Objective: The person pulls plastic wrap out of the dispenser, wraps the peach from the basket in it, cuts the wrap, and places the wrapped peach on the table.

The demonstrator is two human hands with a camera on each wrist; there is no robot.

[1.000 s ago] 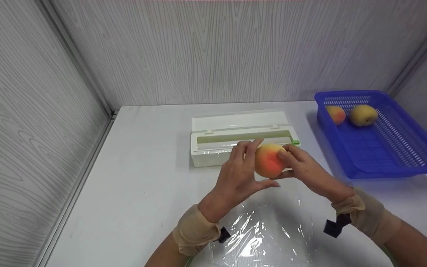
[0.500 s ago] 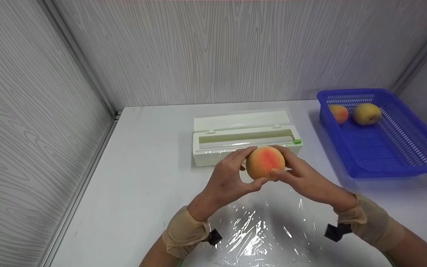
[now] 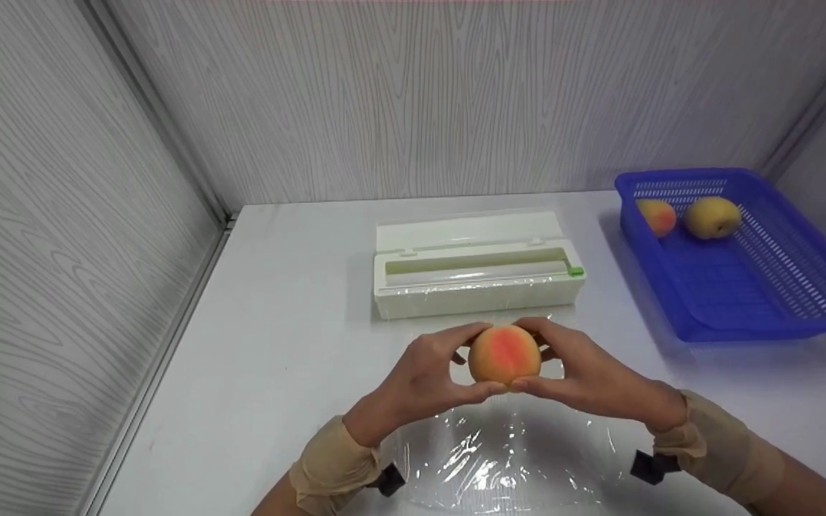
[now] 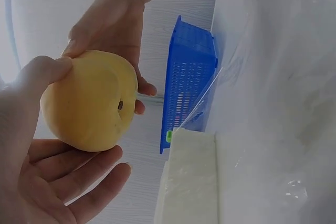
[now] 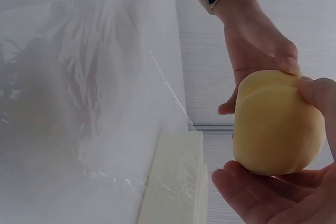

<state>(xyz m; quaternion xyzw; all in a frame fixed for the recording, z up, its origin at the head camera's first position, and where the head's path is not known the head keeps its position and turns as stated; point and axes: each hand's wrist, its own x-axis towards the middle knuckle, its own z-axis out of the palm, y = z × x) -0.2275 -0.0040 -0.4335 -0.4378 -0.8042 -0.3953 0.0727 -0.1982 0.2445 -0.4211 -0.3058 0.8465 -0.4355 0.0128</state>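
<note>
Between both hands, above the table, is a peach (image 3: 505, 354), yellow with a red blush on the side facing the head camera. My left hand (image 3: 420, 376) grips its left side, thumb below and fingers behind. From the right, my right hand (image 3: 585, 373) holds it the same way, the two thumb tips nearly meeting. In the left wrist view the peach (image 4: 89, 103) shows its yellow underside with a dark stem pit. Clear plastic wrap (image 3: 485, 459) lies spread over the table beneath the hands, running from a white wrap dispenser box (image 3: 481, 297) with its lid up.
A blue plastic basket (image 3: 728, 326) stands at the right, holding a peach (image 3: 658, 216) and another yellow fruit (image 3: 713, 218). On the dispenser's right end sits a green slider (image 3: 576, 271). Pale wood-grain panels (image 3: 413, 100) enclose the back and sides of the white table (image 3: 262, 344).
Both hands have brought the peach down and slightly left, nearer the body and away from the dispenser. The left hand has closed in around it, and the blushed side has turned to face the camera.
</note>
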